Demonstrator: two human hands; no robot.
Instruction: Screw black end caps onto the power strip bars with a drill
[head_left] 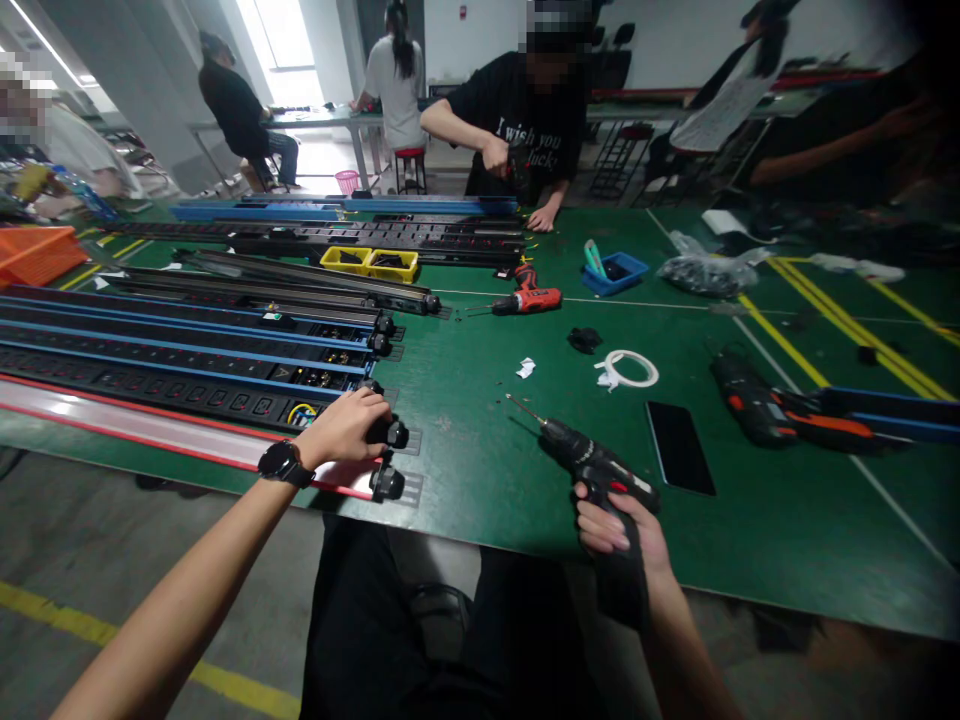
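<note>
My left hand (346, 428), with a black watch on its wrist, is closed over the black end piece (396, 433) of a long black socket strip (217, 398). Nearer the table's front edge lies a strip with red edges (150, 420), with a black end fitting (388, 484). My right hand (619, 520) is wrapped round the handle of a black power drill (600, 465). The drill's long bit points up and left over the green table, apart from the strips.
A phone (680, 448), a white ring of tubing (631, 369) and a red drill (527, 301) lie on the green table (465, 400). More drills (754, 395) are at right. Yellow trays (369, 263) and a blue tray (615, 272) stand farther back. A person (536, 120) works opposite.
</note>
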